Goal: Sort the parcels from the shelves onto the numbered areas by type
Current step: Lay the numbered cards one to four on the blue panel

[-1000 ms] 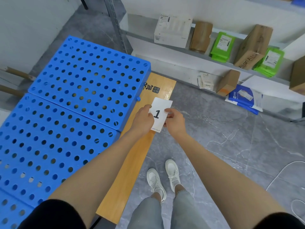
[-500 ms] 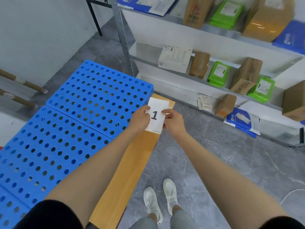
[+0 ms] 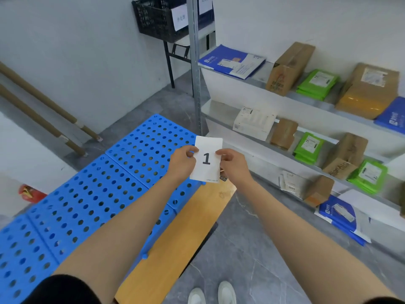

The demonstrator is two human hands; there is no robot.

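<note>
A white card (image 3: 207, 150) printed with the number 1 is held upright in front of me. My left hand (image 3: 182, 163) pinches its left edge and my right hand (image 3: 235, 165) pinches its right edge. Below the card lie blue perforated pallets (image 3: 92, 198) and a wooden board (image 3: 179, 242). Parcels sit on the white shelves (image 3: 245, 83) to the right: a blue mailer (image 3: 232, 62), brown boxes (image 3: 289, 68), green bags (image 3: 316, 84), a white box (image 3: 254, 122).
A metal shelf post (image 3: 195, 69) stands behind the card. A black crate (image 3: 157, 18) sits on a stand at the back. Cardboard tubes (image 3: 41, 110) lean on the left wall. More parcels (image 3: 338, 213) lie on the grey floor by the lowest shelf.
My view has tilted upward, bringing the upper shelf and the black crate into sight. Both hands have lifted the card a little while still pinching it.
</note>
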